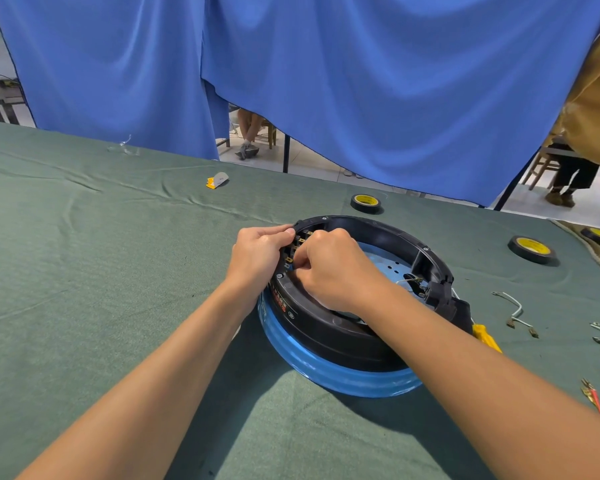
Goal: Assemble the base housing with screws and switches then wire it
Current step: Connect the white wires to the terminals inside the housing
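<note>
The round base housing (340, 337), a black ring on a blue lower shell, sits on the green cloth in front of me. My left hand (258, 252) grips its left rim from outside, fingers curled over the edge. Inside the ring, my right hand (333, 268) has its fingers curled and pinched at the brass switch terminals (300, 240) on the left inner wall; what it pinches is hidden. A black cord fitting (445, 299) sits on the right rim, with a thin white wire (407, 280) beside it.
Loose white wires with terminals (515, 308) and red wires (594, 398) lie right of the housing. A yellow tool handle (485, 337) pokes out behind my right forearm. Black tape rolls (366, 202) (532, 249) lie farther back. A blue curtain hangs behind the table.
</note>
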`<state>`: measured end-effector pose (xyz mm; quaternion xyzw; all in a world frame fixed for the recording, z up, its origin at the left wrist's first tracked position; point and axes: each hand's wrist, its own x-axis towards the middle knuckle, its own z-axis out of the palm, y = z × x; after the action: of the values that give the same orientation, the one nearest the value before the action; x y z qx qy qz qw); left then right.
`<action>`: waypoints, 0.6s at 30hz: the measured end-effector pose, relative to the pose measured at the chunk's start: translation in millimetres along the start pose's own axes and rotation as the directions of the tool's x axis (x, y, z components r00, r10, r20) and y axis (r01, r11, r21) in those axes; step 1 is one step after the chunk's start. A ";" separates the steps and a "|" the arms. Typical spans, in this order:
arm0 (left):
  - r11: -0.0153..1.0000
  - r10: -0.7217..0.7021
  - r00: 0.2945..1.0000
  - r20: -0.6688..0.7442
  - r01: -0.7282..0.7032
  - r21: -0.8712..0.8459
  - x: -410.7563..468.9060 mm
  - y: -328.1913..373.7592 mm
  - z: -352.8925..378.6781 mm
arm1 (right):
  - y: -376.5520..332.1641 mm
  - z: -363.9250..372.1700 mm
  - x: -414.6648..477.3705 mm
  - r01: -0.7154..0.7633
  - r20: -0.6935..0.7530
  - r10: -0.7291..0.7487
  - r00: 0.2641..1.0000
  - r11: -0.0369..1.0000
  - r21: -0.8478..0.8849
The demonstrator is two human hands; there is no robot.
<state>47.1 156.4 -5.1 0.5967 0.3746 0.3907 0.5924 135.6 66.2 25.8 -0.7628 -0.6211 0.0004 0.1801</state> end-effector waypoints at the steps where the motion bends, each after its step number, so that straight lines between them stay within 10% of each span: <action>1: 1.000 -0.001 1.000 -0.003 0.001 -0.001 -0.3 -0.1 0.4 | -0.3 0.0 -0.3 0.000 0.001 0.000 1.000 1.000 -0.002; 18: 0.924 0.276 0.953 -0.126 -0.227 0.308 -56.2 -11.5 -26.8 | -0.3 -4.8 -7.7 0.009 -0.002 -0.009 1.000 1.000 -0.001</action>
<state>-0.4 116.6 -18.1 0.6854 0.3965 0.4531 0.4097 134.7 57.6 28.7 -0.7599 -0.6244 -0.0014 0.1805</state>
